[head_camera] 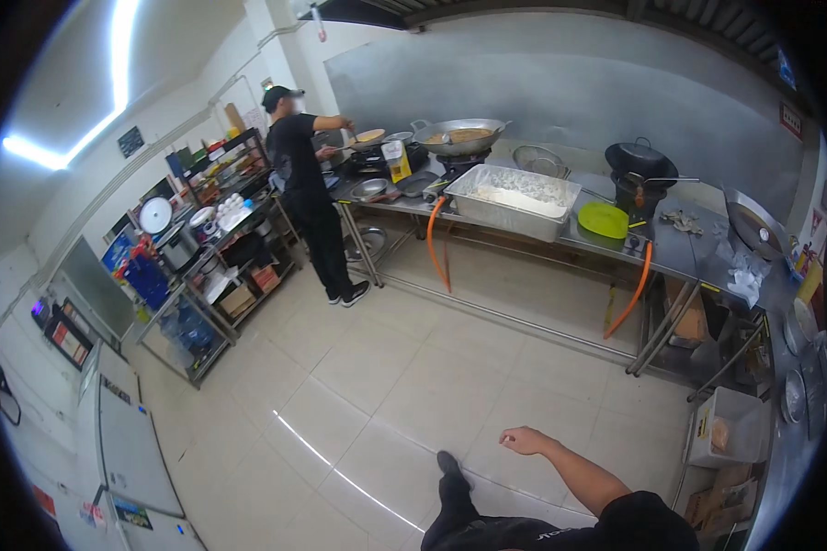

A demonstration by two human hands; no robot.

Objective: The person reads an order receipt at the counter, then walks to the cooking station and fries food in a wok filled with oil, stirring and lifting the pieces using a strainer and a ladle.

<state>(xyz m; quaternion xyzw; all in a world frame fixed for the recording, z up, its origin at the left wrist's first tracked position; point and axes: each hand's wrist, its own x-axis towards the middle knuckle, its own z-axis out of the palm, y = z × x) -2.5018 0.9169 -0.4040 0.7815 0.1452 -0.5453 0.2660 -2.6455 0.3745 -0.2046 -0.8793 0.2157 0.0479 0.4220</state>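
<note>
My right hand (524,440) hangs over the pale tiled floor (448,386), fingers loosely curled, with no held thing visible. My left hand is out of view. Ahead of me runs a steel worktable (586,249). On it stands a large rectangular tub (510,215) lined with clear plastic, holding white powder that looks like flour. Beside the tub is a lime-green plastic tray or basin (603,220). Behind it, a wide wok (460,138) of brownish liquid sits on a burner. A lidded black wok (641,164) rests on another burner to the right.
At the left end of the worktable a person (300,186) in black tends a frying pan (369,138). Orange gas hoses (435,241) hang at the table's front. Loaded shelving (241,255) and white chest freezers (138,441) stand left. A clear plastic bin (727,427) stands at right.
</note>
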